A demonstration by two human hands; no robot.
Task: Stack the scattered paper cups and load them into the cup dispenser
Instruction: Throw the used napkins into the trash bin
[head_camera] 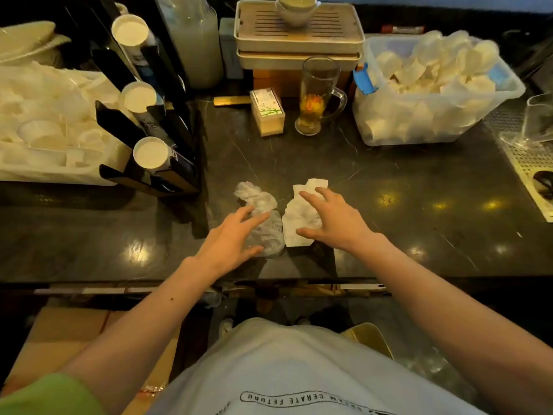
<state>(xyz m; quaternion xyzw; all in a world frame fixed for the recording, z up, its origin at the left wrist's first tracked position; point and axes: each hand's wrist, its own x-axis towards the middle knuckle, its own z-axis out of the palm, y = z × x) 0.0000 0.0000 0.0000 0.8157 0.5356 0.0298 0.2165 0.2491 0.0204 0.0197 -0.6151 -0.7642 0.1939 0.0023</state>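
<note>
We see left hand spread over crinkly clear plastic wrap, right hand spread on creased white paper, glossy dark stone bench.

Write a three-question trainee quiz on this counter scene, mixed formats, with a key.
1. True or false: the left hand is over the crumpled plastic wrap.
2. What lies under the right hand? A) white paper napkin B) spoon C) lid
3. Fill in: the cup dispenser shows ___ tubes with white cups.

Key: 1 true; 2 A; 3 three.
</note>
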